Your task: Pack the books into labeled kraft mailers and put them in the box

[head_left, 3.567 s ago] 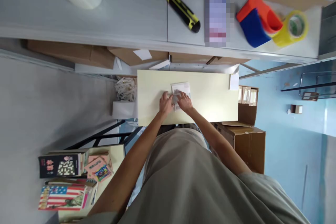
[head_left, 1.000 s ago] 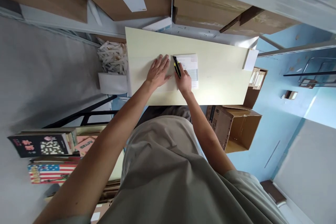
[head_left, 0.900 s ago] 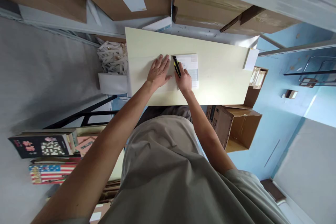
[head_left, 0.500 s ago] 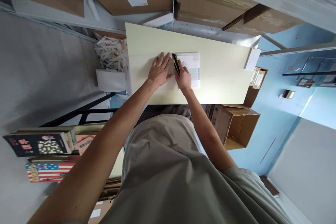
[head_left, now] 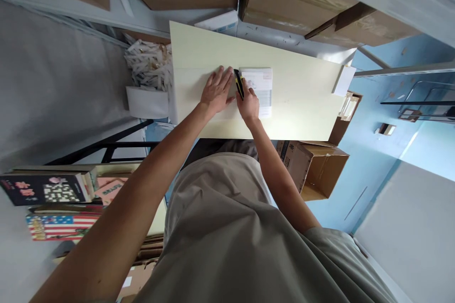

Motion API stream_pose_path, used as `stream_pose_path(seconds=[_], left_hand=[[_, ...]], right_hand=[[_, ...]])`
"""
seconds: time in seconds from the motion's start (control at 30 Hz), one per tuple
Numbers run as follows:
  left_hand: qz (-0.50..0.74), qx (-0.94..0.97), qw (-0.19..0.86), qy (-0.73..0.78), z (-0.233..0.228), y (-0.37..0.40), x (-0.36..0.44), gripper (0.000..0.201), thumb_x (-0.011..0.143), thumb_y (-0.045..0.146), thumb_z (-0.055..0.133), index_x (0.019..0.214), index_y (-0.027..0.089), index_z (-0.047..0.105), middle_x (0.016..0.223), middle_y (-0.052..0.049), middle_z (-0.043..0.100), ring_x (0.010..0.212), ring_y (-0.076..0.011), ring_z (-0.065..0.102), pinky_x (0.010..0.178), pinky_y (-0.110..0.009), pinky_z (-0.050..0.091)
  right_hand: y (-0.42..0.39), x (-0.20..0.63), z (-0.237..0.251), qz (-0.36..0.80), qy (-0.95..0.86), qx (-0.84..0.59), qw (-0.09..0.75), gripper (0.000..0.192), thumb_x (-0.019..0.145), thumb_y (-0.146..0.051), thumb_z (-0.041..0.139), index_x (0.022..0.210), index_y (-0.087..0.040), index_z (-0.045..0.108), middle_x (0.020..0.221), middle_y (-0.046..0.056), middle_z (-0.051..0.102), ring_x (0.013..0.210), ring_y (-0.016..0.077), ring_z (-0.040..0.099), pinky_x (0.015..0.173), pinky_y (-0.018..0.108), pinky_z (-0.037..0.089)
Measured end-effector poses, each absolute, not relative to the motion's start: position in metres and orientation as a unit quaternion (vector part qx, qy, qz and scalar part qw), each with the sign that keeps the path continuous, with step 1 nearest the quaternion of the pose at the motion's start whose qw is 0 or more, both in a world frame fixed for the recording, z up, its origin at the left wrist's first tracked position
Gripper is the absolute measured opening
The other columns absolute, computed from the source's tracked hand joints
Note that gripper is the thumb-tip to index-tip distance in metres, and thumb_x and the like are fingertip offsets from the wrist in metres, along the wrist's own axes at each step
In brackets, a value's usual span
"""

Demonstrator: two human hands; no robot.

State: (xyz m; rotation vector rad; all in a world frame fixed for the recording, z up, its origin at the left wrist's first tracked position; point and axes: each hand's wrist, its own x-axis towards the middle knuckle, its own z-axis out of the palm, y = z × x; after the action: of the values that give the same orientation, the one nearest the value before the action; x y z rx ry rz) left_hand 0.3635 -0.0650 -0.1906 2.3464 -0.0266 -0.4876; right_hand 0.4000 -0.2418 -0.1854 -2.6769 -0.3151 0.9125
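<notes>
My right hand [head_left: 250, 106] is wrapped round a black and yellow utility knife [head_left: 239, 84], whose tip points away from me. Just left of it my left hand [head_left: 215, 94] lies flat with fingers stretched out on a pale, translucent sheet [head_left: 192, 90]. A white printed booklet [head_left: 265, 90] rests beside the knife, its lower left part hidden by my right hand. All of this lies on a cream-coloured tabletop [head_left: 305, 104]. Whether the blade touches the sheet or the booklet's edge is too small to tell.
A white bin [head_left: 147, 102] heaped with paper strips stands left of the table. Cardboard boxes [head_left: 284, 0] line the shelf behind, and an open carton [head_left: 322, 175] sits below right. Books [head_left: 46, 189] are stacked at lower left. A small white box [head_left: 344, 80] lies at the table's right end.
The view has shifted slightly. Both hands keep nearly the same places on the table, and the knife stays in my right hand beside the booklet.
</notes>
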Motion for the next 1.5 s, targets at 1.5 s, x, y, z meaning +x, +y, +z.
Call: stream_pose_path(seconds=[1.5], left_hand=[[-0.196,0.915,0.354,-0.003,-0.198,-0.068,0.367,0.114,0.109,0.083,0.05,0.196,0.019,0.016,0.203,-0.014,0.017,0.19,-0.0445,0.003,0.152,-0.073,0.005]], right_hand=[[-0.257,0.36,-0.164,0.329,-0.103,-0.933,0.106,0.071,0.127,-0.032,0.033,0.196,-0.024,0.021,0.154,0.022,0.069,0.121,0.0318,0.076,0.108,0.044,0.061]])
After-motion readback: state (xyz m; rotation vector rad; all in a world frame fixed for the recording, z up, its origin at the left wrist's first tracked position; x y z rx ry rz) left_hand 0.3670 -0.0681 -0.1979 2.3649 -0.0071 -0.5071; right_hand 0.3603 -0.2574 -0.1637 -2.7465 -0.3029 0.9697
